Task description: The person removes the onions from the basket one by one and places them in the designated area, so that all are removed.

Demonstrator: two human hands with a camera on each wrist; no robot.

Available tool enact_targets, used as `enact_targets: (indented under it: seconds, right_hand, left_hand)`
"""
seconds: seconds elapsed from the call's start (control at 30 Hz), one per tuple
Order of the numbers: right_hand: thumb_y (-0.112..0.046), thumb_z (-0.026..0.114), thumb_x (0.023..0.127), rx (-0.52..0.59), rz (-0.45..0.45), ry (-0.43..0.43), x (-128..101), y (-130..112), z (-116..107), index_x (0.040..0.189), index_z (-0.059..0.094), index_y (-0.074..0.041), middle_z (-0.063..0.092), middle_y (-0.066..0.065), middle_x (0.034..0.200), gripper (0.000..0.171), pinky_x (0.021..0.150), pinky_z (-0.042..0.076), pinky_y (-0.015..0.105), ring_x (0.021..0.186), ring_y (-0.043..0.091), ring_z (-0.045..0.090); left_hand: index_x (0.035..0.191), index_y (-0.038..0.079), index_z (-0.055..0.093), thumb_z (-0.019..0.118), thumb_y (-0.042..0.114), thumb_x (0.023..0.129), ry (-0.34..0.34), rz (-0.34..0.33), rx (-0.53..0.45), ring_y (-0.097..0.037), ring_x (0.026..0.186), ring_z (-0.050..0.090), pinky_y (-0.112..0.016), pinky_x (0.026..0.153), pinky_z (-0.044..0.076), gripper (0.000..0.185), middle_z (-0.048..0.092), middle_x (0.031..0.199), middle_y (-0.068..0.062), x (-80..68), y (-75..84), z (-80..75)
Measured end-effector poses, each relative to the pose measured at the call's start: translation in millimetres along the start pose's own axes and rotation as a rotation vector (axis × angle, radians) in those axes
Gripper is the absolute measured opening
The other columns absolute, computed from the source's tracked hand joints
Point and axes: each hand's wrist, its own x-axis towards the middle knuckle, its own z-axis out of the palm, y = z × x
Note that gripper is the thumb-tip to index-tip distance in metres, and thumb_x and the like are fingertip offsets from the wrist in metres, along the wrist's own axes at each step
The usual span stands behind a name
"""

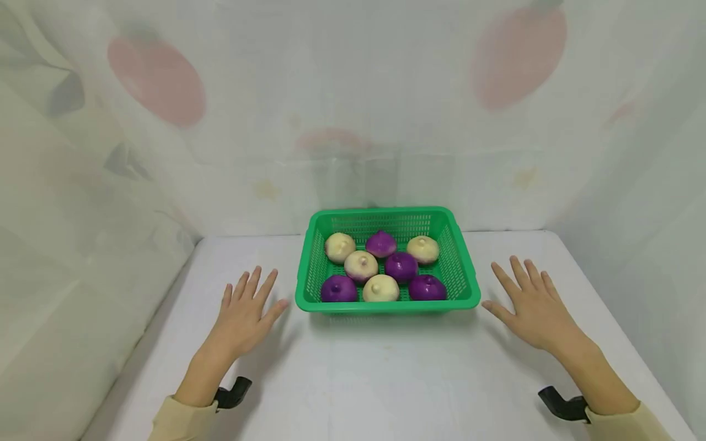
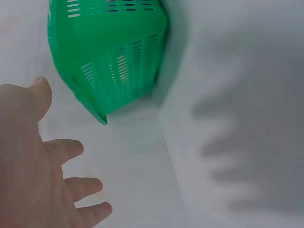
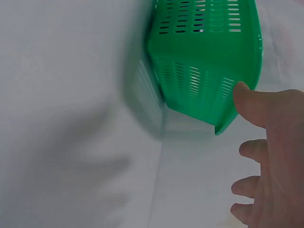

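Note:
A green plastic basket (image 1: 386,305) with slotted walls stands at the back middle of the white table. Inside lie several round, pointed-top vegetables that look like turnips or onions: some cream, such as the front one (image 1: 380,288), others purple, such as the right front one (image 1: 427,288). My left hand (image 1: 242,315) is spread above the table to the basket's left, apart from it and holding nothing. On the other side, my right hand (image 1: 535,309) has its fingers spread too, near the basket's right wall. In the right wrist view its thumb overlaps the basket's edge (image 3: 256,57); contact is not plain.
A pale curtain (image 1: 353,92) with faded red fruit prints hangs right behind the table (image 1: 380,380). White sheeting (image 1: 72,245) lines the left side, and more sheeting (image 1: 651,214) the right. Black straps (image 1: 233,393) show at the wrists.

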Motion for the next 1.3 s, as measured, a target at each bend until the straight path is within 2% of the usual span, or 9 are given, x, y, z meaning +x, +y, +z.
enact_targets:
  seconds: [0.13,0.33,0.47,0.57,0.87,1.03,1.3]
  right_hand:
    - [-0.053,0.053,0.102,0.039,-0.022,-0.001,2.7,-2.1,-8.9,0.16,0.027,-0.006,0.014,0.035,0.162,0.079,0.117,-0.003,0.065,0.15,0.053,0.003]
    - [-0.048,0.054,0.104,0.049,-0.07,0.004,12.2,-7.4,-21.7,0.158,0.032,-0.003,0.019,0.035,0.16,0.073,0.117,0.004,0.068,0.149,0.054,0.008]
    - [-0.045,0.052,0.105,0.041,-0.093,0.014,17.1,-12.1,-29.0,0.157,0.034,-0.003,0.022,0.036,0.159,0.07,0.118,0.006,0.066,0.149,0.054,0.011]
    - [-0.045,0.053,0.105,0.049,-0.106,0.011,21.0,-17.2,-33.1,0.157,0.034,-0.003,0.023,0.035,0.159,0.07,0.119,0.008,0.064,0.149,0.053,0.013]
    - [-0.045,0.055,0.104,0.072,-0.141,0.001,38.7,-34.5,-40.8,0.155,0.036,-0.001,0.027,0.033,0.158,0.07,0.116,0.017,0.066,0.147,0.053,0.018]
    - [-0.042,0.055,0.105,0.096,-0.162,0.0,50.2,-41.6,-42.1,0.154,0.038,-0.002,0.028,0.031,0.159,0.066,0.115,0.019,0.066,0.147,0.051,0.02]
    - [-0.043,0.055,0.104,0.113,-0.177,-0.039,63.4,-52.5,-35.9,0.156,0.037,-0.003,0.027,0.03,0.16,0.068,0.115,0.022,0.066,0.147,0.051,0.023]
  left_hand:
    - [0.162,0.015,0.025,0.038,0.059,0.105,0.015,0.026,-0.066,-0.049,0.151,0.013,-0.071,0.114,0.007,0.074,0.018,0.165,-0.024,2.5,6.9,-2.9]
    - [0.162,0.014,0.027,0.041,0.053,0.107,0.046,0.057,-0.198,-0.047,0.148,0.023,-0.07,0.113,0.019,0.068,0.024,0.163,-0.024,7.2,17.4,-5.0]
    - [0.162,0.017,0.025,0.039,0.055,0.107,0.021,0.044,-0.296,-0.047,0.148,0.024,-0.073,0.108,0.025,0.068,0.024,0.164,-0.021,13.9,24.3,-4.1]
    - [0.163,0.02,0.023,0.038,0.058,0.106,0.001,0.03,-0.352,-0.045,0.149,0.024,-0.073,0.108,0.026,0.07,0.024,0.164,-0.018,19.1,28.4,-2.5]
    - [0.161,0.019,0.027,0.044,0.057,0.105,-0.025,0.033,-0.55,-0.039,0.143,0.037,-0.058,0.107,0.041,0.071,0.028,0.163,-0.013,30.8,34.6,3.5]
    - [0.161,0.018,0.028,0.047,0.055,0.105,-0.044,0.039,-0.621,-0.039,0.139,0.042,-0.057,0.106,0.042,0.07,0.03,0.162,-0.012,36.9,35.8,8.6]
    - [0.16,0.028,0.031,0.051,0.057,0.103,-0.08,0.004,-0.672,-0.038,0.14,0.041,-0.064,0.104,0.039,0.067,0.028,0.164,-0.006,40.9,29.0,17.6]
